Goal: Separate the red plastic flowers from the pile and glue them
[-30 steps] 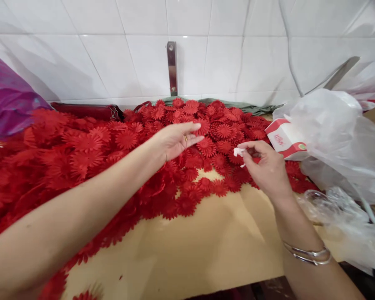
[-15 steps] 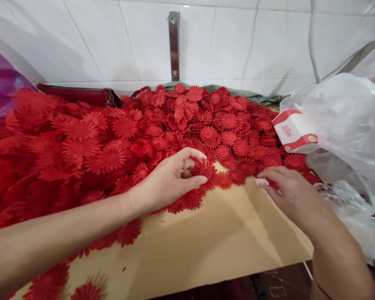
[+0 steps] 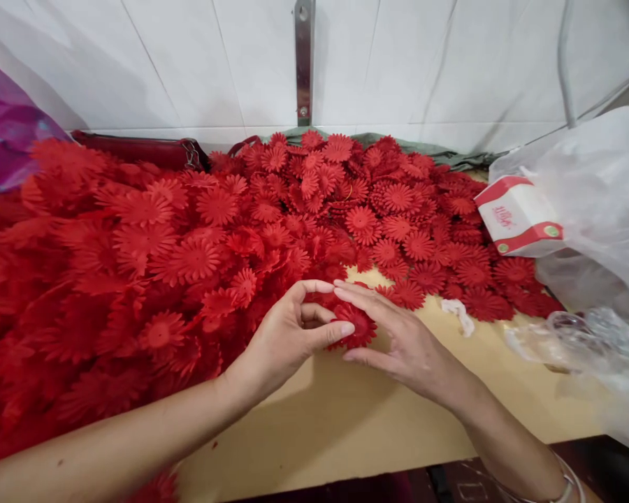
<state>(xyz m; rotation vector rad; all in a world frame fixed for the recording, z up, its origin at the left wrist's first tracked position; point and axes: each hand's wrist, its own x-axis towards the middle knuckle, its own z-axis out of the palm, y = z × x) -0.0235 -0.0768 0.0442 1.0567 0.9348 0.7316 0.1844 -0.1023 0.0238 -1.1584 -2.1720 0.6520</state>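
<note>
Red fabric daisy (image 3: 357,327), flat with ribbed petals, sits at the near edge of the red flower heap (image 3: 199,237), pinched between the left hand (image 3: 288,335) thumb and forefinger; the right hand (image 3: 398,339), fingers straight and together, touches it. Beside it: a crumpled white scrap (image 3: 458,312), a red-and-white carton (image 3: 518,216) with unreadable lettering, clear plastic bags (image 3: 597,209), a tan tabletop (image 3: 356,419) and a white tiled wall (image 3: 189,63).
</note>
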